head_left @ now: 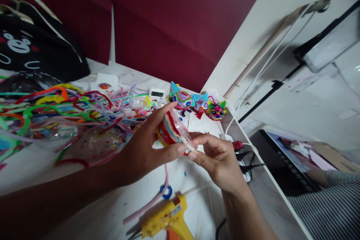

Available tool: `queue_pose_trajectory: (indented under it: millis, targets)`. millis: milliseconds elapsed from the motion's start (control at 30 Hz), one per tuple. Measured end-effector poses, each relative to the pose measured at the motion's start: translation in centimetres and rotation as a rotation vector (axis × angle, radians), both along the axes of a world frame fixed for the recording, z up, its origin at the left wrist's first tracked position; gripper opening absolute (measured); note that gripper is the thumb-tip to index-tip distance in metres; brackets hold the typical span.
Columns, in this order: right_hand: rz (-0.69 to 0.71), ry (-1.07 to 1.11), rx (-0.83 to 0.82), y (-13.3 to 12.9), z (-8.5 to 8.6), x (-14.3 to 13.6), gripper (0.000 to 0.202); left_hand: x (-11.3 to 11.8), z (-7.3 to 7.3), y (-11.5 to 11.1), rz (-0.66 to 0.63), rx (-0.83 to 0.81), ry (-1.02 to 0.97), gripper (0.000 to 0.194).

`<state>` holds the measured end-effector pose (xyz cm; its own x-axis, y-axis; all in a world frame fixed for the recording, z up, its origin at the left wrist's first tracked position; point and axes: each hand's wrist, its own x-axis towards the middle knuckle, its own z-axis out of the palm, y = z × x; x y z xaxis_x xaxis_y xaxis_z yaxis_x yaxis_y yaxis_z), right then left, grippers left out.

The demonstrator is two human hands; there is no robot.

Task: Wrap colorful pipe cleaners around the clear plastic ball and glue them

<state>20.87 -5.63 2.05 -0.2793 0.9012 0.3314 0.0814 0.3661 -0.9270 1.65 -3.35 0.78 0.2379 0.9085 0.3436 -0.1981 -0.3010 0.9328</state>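
Note:
My left hand is wrapped round a clear plastic shell striped with pipe cleaners, in red, white, blue and yellow. Its thumb lies along the near side and its forefinger along the top. At the shell's lower right edge, my right hand pinches with thumb and fingertips; what lies between these tips is too small to make out. A pink pipe cleaner runs down below the left hand onto the white table. Close by lie a blue pipe cleaner ring and a yellow glue gun.
A tangled heap of pipe cleaners covers the table's left side. Several finished animal heads stand behind my hands, near a small digital timer. A black bag sits back left. Cables and plugs lie along the right edge.

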Motion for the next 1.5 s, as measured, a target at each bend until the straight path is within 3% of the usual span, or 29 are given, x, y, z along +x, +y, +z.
queue_pose_trajectory:
  millis: [167, 400, 600, 800, 1000, 1500]
  targets:
    - [-0.005, -0.018, 0.026, -0.15, 0.0, -0.02, 0.009, -0.07, -0.24, 0.21, 0.014, 0.025, 0.019, 0.078]
    - [-0.012, -0.038, 0.055, -0.1, 0.09, -0.12, 0.01, -0.09, -0.4, 0.27, -0.072, -0.065, -0.048, 0.071]
    - [-0.019, -0.049, 0.057, -0.3, 0.12, -0.21, 0.009, 0.26, -0.37, -0.08, -0.011, -0.069, -0.11, 0.061]
    - [-0.033, -0.042, 0.042, -0.34, 0.08, -0.19, 0.011, 0.22, -0.61, 0.11, -0.035, -0.092, -0.12, 0.059]
    - [-0.021, -0.029, 0.027, -0.41, 0.01, -0.29, 0.012, -0.13, -0.77, 0.48, -0.103, -0.045, 0.019, 0.072]
    - [-0.009, -0.035, 0.076, -0.49, 0.21, -0.17, 0.014, -0.11, -0.8, 0.72, -0.071, 0.028, 0.124, 0.067]
